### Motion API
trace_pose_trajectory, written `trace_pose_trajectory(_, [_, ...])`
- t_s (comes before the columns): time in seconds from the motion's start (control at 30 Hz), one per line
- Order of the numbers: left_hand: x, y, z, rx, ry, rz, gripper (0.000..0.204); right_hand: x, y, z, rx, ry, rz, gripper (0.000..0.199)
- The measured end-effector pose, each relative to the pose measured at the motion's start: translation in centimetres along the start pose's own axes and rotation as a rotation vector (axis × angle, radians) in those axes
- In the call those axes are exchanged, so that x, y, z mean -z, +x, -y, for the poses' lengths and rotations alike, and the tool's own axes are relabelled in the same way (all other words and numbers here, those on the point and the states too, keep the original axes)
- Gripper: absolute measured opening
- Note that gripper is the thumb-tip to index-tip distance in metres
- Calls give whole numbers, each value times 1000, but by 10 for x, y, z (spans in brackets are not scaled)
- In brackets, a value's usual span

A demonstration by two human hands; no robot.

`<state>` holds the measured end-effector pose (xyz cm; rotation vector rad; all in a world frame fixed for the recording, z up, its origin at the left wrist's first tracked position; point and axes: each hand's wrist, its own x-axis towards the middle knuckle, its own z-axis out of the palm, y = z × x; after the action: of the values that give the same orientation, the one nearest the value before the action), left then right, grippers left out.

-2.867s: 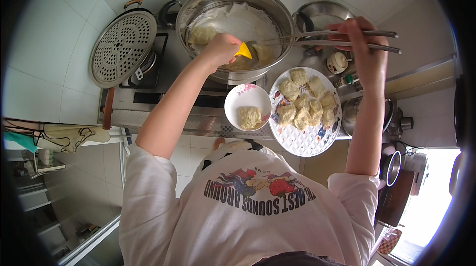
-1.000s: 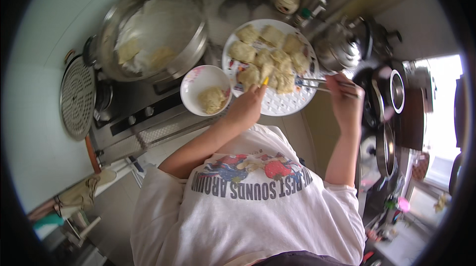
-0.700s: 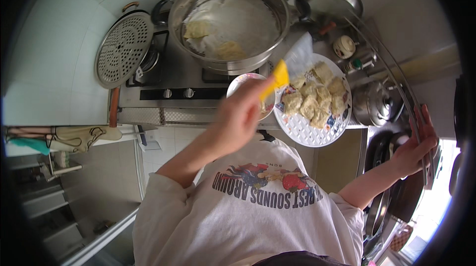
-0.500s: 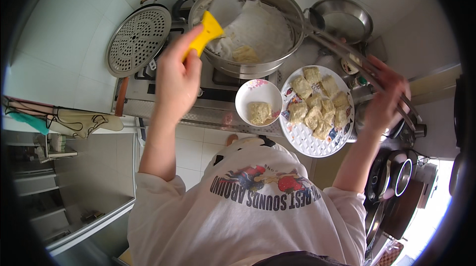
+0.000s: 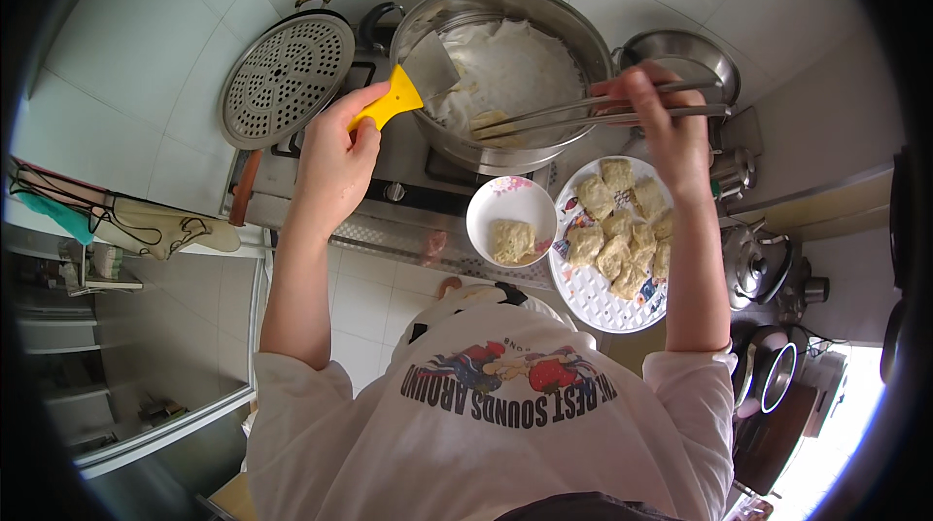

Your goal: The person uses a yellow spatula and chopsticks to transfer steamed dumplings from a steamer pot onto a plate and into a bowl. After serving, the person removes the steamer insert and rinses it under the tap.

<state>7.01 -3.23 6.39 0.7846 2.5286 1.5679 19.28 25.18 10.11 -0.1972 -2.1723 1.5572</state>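
Observation:
My left hand is closed round the yellow handle of a scraper. Its flat metal blade hangs over the left rim of a wide steel steamer pot. Crumpled white cloth lines the inside of the pot. Long metal chopsticks are gripped in my right hand and reach left across the pot. Their tips are at a pale yellowish food piece near the front of the cloth; whether they pinch it I cannot tell.
In front of the pot, a small flowered bowl holds one coated piece. Several similar pieces lie on a white plate, partly under my right forearm. A perforated steamer plate leans on the left wall; a steel pan stands back right.
My right hand has swung left and inward, bringing the chopstick tips down to the food piece in the pot. The scraper has shifted slightly lower, its blade nearer the rim.

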Motion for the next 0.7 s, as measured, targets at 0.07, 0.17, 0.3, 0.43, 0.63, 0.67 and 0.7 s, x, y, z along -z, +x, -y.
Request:
trace_pose_trajectory(0.07, [-2,3,-2,30,-2,13,34,-14,2,3,-47,-24,29,27])
trace_pose_trajectory(0.17, [-3,7,-5,62,-14,36,33,-23,7,6,87,-104,115,19])
trace_pose_trajectory(0.3, [-8,11,-10,83,-47,68,38,-28,13,11,170,-200,154,16])
trace_pose_trajectory(0.43, [-11,15,-11,70,-10,88,37,-36,9,23,310,-209,63,18])
trace_pose_trajectory(0.63, [-10,28,-14,133,211,185,30,-22,5,36,279,-209,35,15])
trace_pose_trajectory(0.67, [-13,32,-9,119,219,200,29,-20,5,35,275,-202,12,15])
trace_pose_trajectory(0.7, [-16,36,-4,105,226,216,29,-18,6,34,270,-195,-11,15])
